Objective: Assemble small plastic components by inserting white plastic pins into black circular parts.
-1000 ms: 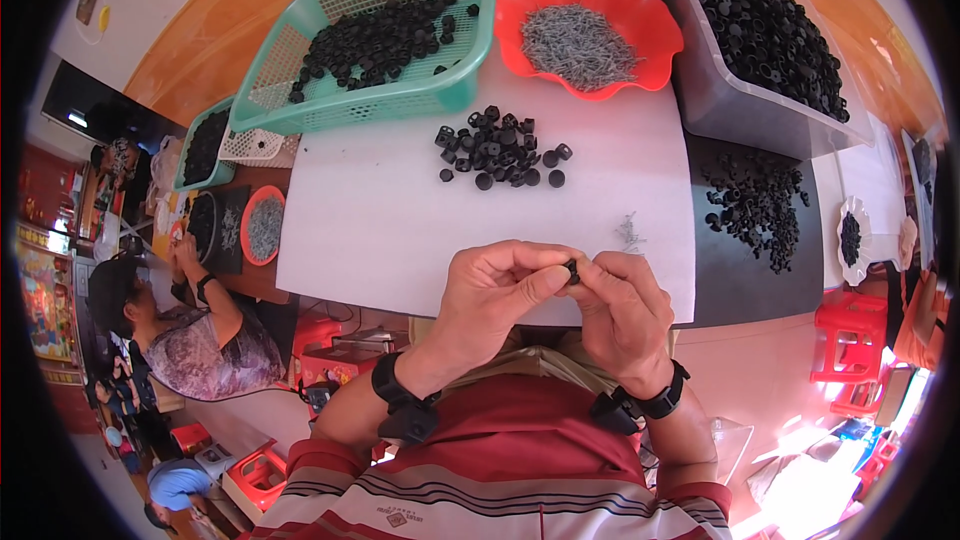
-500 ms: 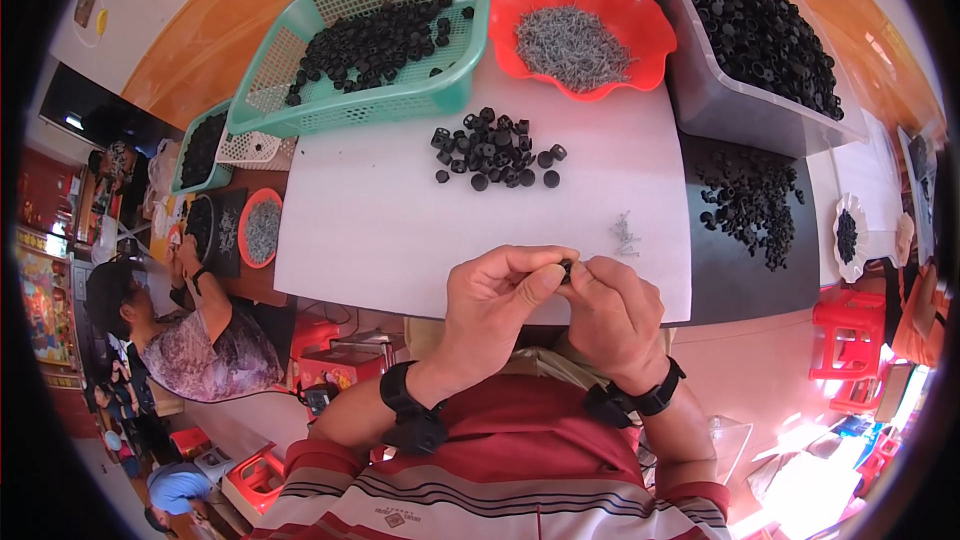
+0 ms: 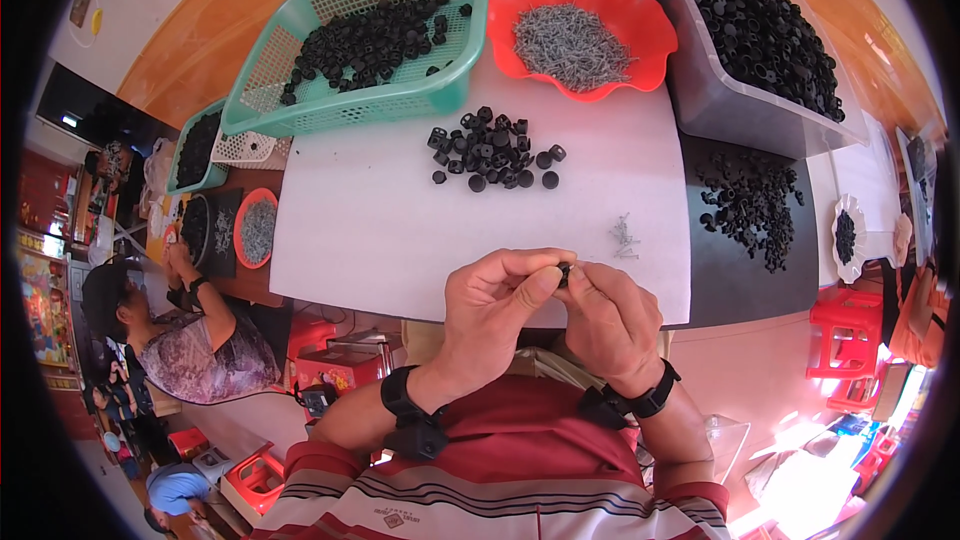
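Note:
Above the near edge of the white work sheet, my left hand and my right hand meet fingertip to fingertip. Between them they pinch a small black plastic part, mostly covered by the fingers. Both hands are closed on it. Just beyond the right hand lies a little pile of screws. Farther back on the sheet is a cluster of black plastic parts, some cube-like with holes, some round like caps.
A green basket of black parts, a red scalloped bowl of screws and a grey bin of black caps line the back. Small black pieces lie on the dark mat at right. A co-worker sits at left.
Both hands stay pinched together on the black part, with only a slight shift of the fingers. The surrounding scene has slid very slightly left in view.

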The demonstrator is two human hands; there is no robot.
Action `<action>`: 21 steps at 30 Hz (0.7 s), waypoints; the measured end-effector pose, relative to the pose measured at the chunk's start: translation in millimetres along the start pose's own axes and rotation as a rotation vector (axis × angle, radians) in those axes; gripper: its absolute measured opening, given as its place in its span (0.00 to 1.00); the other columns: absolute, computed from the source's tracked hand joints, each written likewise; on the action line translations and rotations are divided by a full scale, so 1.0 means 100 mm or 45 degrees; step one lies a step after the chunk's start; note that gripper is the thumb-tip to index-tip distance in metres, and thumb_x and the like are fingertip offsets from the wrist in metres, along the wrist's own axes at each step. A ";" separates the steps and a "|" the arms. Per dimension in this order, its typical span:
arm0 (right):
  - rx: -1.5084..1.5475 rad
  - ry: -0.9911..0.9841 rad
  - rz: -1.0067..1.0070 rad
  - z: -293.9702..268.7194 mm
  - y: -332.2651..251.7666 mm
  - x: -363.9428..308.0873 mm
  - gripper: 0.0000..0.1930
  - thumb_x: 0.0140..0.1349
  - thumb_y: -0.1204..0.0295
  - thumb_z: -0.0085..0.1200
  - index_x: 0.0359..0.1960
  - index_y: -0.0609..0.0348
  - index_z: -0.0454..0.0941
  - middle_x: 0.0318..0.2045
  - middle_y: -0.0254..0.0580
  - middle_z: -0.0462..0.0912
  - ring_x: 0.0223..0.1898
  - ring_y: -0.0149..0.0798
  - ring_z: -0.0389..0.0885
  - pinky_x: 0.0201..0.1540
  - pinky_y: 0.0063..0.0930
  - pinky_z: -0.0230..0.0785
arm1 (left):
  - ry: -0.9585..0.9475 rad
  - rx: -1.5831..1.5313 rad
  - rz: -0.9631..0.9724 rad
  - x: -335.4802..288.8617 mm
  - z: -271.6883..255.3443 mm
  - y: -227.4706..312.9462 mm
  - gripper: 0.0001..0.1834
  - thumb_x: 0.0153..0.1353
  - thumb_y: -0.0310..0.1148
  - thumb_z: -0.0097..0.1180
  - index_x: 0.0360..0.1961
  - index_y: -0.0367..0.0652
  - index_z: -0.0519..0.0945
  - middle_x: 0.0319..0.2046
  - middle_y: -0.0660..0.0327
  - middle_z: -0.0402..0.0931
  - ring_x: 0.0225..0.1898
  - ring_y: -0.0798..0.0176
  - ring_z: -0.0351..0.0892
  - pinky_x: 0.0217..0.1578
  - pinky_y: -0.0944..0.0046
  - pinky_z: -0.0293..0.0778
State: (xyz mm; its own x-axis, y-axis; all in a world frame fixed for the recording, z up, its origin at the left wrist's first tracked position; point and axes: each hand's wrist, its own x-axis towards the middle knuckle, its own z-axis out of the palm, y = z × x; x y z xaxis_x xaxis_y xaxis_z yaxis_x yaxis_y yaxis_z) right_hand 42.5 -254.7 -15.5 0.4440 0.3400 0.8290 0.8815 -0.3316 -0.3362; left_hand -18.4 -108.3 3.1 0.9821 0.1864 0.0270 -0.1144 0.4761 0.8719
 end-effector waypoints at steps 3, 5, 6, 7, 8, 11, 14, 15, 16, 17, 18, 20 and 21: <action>0.021 -0.028 0.020 -0.02 0.00 0.00 0.15 0.51 0.86 0.68 0.41 0.67 0.81 0.36 0.47 0.82 0.27 0.41 0.84 0.26 0.29 0.77 | 0.031 -0.007 -0.046 0.01 0.04 0.05 0.08 0.71 0.25 0.60 0.47 0.32 0.82 0.50 0.47 0.84 0.48 0.63 0.85 0.52 0.60 0.82; 0.019 -0.023 0.023 -0.02 -0.01 -0.01 0.15 0.50 0.86 0.68 0.40 0.67 0.81 0.36 0.47 0.82 0.27 0.41 0.84 0.26 0.29 0.77 | 0.035 -0.004 -0.044 0.01 0.03 0.05 0.08 0.71 0.24 0.60 0.47 0.32 0.82 0.50 0.47 0.84 0.47 0.63 0.85 0.52 0.61 0.83; 0.017 -0.019 0.026 -0.02 -0.01 -0.01 0.14 0.50 0.86 0.68 0.40 0.67 0.81 0.36 0.48 0.82 0.27 0.42 0.84 0.26 0.29 0.78 | 0.038 -0.002 -0.042 0.01 0.03 0.04 0.07 0.71 0.24 0.60 0.47 0.32 0.82 0.50 0.47 0.84 0.47 0.63 0.85 0.52 0.61 0.83; 0.017 -0.018 0.026 -0.02 -0.01 -0.01 0.14 0.50 0.86 0.68 0.40 0.67 0.81 0.36 0.48 0.82 0.27 0.42 0.84 0.26 0.29 0.78 | 0.038 -0.001 -0.041 0.01 0.04 0.05 0.07 0.71 0.24 0.60 0.47 0.32 0.82 0.50 0.47 0.84 0.47 0.63 0.85 0.52 0.61 0.83; 0.012 0.002 0.021 0.00 -0.02 0.00 0.14 0.49 0.86 0.68 0.39 0.67 0.81 0.35 0.48 0.82 0.27 0.42 0.84 0.26 0.30 0.77 | 0.035 0.003 -0.048 0.01 0.04 0.06 0.07 0.71 0.24 0.60 0.47 0.32 0.82 0.50 0.47 0.84 0.47 0.63 0.85 0.52 0.61 0.83; 0.015 0.010 0.017 0.00 -0.02 0.01 0.13 0.49 0.86 0.67 0.38 0.68 0.81 0.35 0.49 0.82 0.28 0.43 0.85 0.27 0.31 0.78 | 0.040 0.016 -0.035 0.01 0.05 0.06 0.07 0.71 0.24 0.60 0.47 0.32 0.81 0.50 0.47 0.84 0.46 0.64 0.85 0.51 0.62 0.82; 0.023 -0.001 0.005 0.01 -0.01 0.00 0.13 0.49 0.87 0.67 0.37 0.69 0.80 0.35 0.50 0.82 0.29 0.44 0.86 0.27 0.32 0.79 | 0.063 0.042 -0.014 0.00 0.05 0.04 0.08 0.71 0.25 0.60 0.47 0.32 0.81 0.51 0.47 0.84 0.46 0.65 0.84 0.50 0.63 0.82; 0.022 -0.002 -0.007 0.02 0.00 0.00 0.12 0.50 0.87 0.66 0.37 0.69 0.80 0.35 0.50 0.82 0.29 0.45 0.86 0.28 0.32 0.80 | 0.079 0.060 -0.013 0.00 0.05 0.03 0.08 0.71 0.25 0.60 0.48 0.32 0.81 0.51 0.48 0.84 0.45 0.65 0.84 0.50 0.63 0.81; 0.021 -0.002 -0.007 0.03 -0.01 0.01 0.12 0.50 0.87 0.66 0.37 0.69 0.80 0.35 0.50 0.82 0.29 0.45 0.86 0.28 0.32 0.80 | 0.078 0.059 -0.013 -0.01 0.05 0.02 0.08 0.71 0.25 0.60 0.48 0.32 0.81 0.51 0.48 0.84 0.45 0.65 0.84 0.50 0.63 0.81; 0.004 -0.002 -0.019 0.03 -0.01 0.02 0.12 0.50 0.87 0.66 0.36 0.70 0.79 0.34 0.51 0.82 0.29 0.46 0.86 0.28 0.32 0.80 | 0.087 0.057 -0.010 -0.01 0.05 0.01 0.08 0.72 0.25 0.60 0.48 0.32 0.81 0.51 0.48 0.84 0.45 0.66 0.83 0.51 0.64 0.80; -0.013 -0.003 -0.030 0.03 -0.02 0.04 0.12 0.50 0.87 0.65 0.36 0.70 0.79 0.34 0.51 0.81 0.29 0.46 0.86 0.28 0.32 0.80 | 0.097 0.054 -0.008 -0.01 0.05 0.01 0.08 0.72 0.25 0.59 0.49 0.32 0.81 0.51 0.49 0.84 0.45 0.66 0.83 0.51 0.64 0.79; -0.018 -0.010 -0.024 0.05 -0.02 0.07 0.12 0.49 0.87 0.66 0.35 0.70 0.79 0.33 0.51 0.81 0.29 0.46 0.86 0.28 0.32 0.80 | 0.115 0.056 -0.004 -0.01 0.06 -0.01 0.08 0.72 0.25 0.59 0.49 0.32 0.81 0.52 0.49 0.84 0.46 0.67 0.82 0.52 0.65 0.78; -0.022 -0.016 -0.017 0.05 -0.02 0.08 0.12 0.49 0.87 0.66 0.35 0.70 0.78 0.33 0.51 0.81 0.29 0.46 0.86 0.28 0.32 0.80 | 0.133 0.058 0.000 -0.01 0.06 -0.01 0.08 0.73 0.25 0.59 0.49 0.32 0.81 0.52 0.50 0.83 0.47 0.68 0.82 0.53 0.65 0.77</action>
State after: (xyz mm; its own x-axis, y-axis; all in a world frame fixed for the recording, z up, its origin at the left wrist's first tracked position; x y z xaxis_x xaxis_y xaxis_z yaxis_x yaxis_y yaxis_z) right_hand 44.5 -246.7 -10.7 0.4341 0.3557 0.8277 0.8847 -0.3416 -0.3172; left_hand -18.2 -114.1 5.1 0.9608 0.2765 -0.0220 -0.1053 0.4368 0.8934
